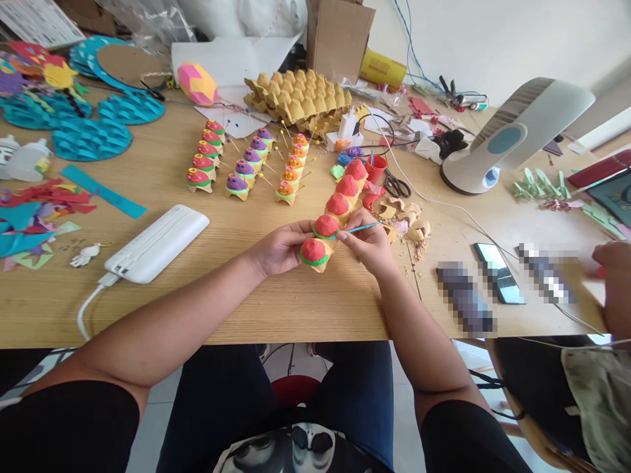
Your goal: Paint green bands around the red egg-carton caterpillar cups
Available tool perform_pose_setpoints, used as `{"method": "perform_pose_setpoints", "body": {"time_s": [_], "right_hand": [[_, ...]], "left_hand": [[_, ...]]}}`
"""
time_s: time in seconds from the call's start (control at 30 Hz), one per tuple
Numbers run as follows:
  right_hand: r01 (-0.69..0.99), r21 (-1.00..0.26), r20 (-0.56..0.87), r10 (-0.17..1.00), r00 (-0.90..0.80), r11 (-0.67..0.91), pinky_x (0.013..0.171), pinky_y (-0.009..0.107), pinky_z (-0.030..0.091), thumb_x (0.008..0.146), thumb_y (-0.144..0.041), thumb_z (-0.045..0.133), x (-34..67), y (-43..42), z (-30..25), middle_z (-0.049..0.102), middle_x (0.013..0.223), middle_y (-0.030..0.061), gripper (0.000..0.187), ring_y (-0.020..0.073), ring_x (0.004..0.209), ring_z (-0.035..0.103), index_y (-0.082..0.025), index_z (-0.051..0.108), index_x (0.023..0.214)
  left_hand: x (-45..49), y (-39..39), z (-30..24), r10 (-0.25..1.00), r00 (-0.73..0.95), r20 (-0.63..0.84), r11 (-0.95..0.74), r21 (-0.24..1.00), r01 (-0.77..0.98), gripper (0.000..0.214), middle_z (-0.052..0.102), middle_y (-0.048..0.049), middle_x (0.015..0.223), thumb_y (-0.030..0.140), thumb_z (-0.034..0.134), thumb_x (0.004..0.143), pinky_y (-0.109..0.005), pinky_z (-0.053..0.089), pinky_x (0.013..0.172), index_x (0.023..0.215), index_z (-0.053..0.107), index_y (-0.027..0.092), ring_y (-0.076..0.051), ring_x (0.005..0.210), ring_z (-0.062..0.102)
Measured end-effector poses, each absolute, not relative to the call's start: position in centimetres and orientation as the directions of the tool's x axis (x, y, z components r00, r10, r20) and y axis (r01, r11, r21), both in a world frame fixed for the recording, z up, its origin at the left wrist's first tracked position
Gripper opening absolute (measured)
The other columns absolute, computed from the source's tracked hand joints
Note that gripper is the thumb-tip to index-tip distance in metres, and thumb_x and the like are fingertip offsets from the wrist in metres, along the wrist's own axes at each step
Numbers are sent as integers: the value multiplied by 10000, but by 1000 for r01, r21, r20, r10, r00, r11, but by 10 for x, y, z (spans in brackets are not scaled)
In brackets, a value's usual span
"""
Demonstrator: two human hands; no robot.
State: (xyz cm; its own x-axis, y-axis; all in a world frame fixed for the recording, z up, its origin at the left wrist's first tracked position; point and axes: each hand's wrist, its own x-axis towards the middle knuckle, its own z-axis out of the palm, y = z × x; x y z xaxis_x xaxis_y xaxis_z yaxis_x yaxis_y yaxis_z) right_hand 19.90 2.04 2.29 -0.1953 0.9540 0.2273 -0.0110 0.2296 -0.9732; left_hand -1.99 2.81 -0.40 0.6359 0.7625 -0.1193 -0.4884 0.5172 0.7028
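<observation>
A strip cut from an egg carton (338,204), with red domes and green round the two nearest ones, is held at an angle above the table. My left hand (280,249) grips its left side near the close end. In my right hand (369,244) is a thin blue stick-like tool (363,227), pinched between the fingers, its tip at the base of the second dome. That hand also rests against the strip's right side. Behind stand finished-looking caterpillar strips: one red (204,159), one purple (249,162) and one orange (292,167), with pins stuck in them.
A white power bank (158,244) lies left, near blue paper pieces. Egg trays (298,95) sit at the back. Right are scissors (397,185), carton scraps (407,220), a fan (513,138) and a phone (499,272). Another person's hand (616,276) is at the far right.
</observation>
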Motion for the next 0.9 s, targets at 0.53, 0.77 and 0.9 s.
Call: {"method": "perform_pose_setpoints", "body": {"time_s": [0.53,0.77,0.9], "right_hand": [[-125,-982,167,965,-203,143,684,293,361,681,-561,930,200,26,18,493,771,-41,498,123,716,456,-219,569,700],[-111,-981,177,962,-207,156,653,287,358,656,-522,957,201,27,18,515,767,-41,506,122,703,462,-223,552,702],[-113,-985,154,964,-217,132,629,288,346,677,-538,938,203,26,16,498,752,-40,492,125,680,436,-231,556,714]], "left_hand": [[-20,27,-3,732,679,-57,500,723,-478,341,770,-108,946,192,725,873,-286,599,702,1204,758,116,-202,832,733],[-20,27,-4,732,678,-64,501,725,-472,321,762,-95,953,193,724,880,-277,598,721,1193,762,129,-187,836,722],[-20,27,-6,735,673,-82,511,719,-471,328,773,-104,982,183,724,880,-287,601,729,1201,757,127,-199,856,735]]}}
